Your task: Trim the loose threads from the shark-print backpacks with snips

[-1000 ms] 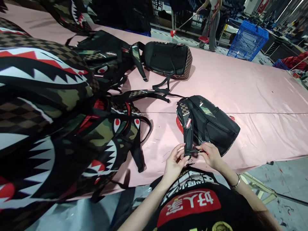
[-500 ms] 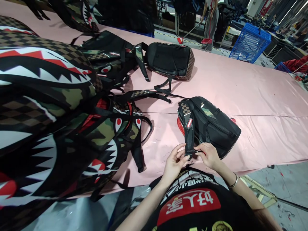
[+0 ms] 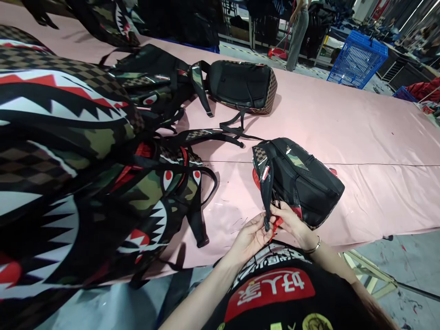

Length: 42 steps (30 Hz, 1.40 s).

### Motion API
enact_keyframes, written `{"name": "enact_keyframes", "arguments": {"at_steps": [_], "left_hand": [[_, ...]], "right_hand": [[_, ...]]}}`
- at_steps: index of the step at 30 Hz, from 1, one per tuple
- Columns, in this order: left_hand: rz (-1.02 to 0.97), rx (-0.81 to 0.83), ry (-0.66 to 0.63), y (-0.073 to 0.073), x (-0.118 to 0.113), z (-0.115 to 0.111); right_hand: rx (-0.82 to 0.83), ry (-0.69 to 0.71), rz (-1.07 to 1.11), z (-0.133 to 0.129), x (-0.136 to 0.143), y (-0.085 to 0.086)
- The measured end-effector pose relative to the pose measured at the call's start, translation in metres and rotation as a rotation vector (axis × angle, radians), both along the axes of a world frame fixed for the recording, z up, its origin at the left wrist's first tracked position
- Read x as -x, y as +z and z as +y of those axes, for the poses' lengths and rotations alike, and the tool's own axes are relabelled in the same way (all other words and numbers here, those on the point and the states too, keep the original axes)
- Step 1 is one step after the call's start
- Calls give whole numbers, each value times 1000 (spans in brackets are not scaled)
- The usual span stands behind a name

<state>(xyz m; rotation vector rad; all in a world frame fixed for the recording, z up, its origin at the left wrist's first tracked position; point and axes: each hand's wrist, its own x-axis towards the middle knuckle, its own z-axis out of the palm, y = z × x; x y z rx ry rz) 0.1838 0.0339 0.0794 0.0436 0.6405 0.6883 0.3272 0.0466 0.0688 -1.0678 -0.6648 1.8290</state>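
A small black backpack (image 3: 309, 181) with camouflage and checked trim lies tilted on the pink-covered table, close in front of me. One of its shoulder straps (image 3: 265, 185) runs down toward my body. My left hand (image 3: 253, 234) pinches the strap's lower end between thumb and fingers. Right beside it, my right hand (image 3: 290, 222) is closed near the strap end, with a small red piece (image 3: 277, 223) at its fingers. A short dark part sticks up by those fingertips; its kind is unclear. The fingers partly hide the strap tip.
Large shark-mouth backpacks (image 3: 137, 192) are piled on the left. Another small backpack (image 3: 240, 85) lies farther back, straps trailing across the pink table cover (image 3: 371, 137). Beyond the table stand a blue plastic crate (image 3: 359, 59) and a person (image 3: 298, 34) with a red dustpan (image 3: 277, 53).
My hands have drawn closer together at the strap end, and the strap has twisted slightly left. A red piece now shows at my right fingers. The person behind has shifted their tools left.
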Motion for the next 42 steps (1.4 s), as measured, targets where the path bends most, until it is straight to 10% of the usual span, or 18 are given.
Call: {"name": "enact_keyframes", "arguments": {"at_steps": [8, 16, 25, 42], "left_hand": [[555, -567, -64, 11, 10, 1], [242, -301, 37, 21, 16, 4], [228, -304, 81, 24, 11, 3], [259, -298, 76, 28, 7, 0]], "right_hand": [[31, -139, -203, 4, 5, 9], [-412, -283, -809, -15, -11, 10], [-890, -147, -1146, -30, -26, 29], [-900, -52, -1258, -24, -30, 31]]}}
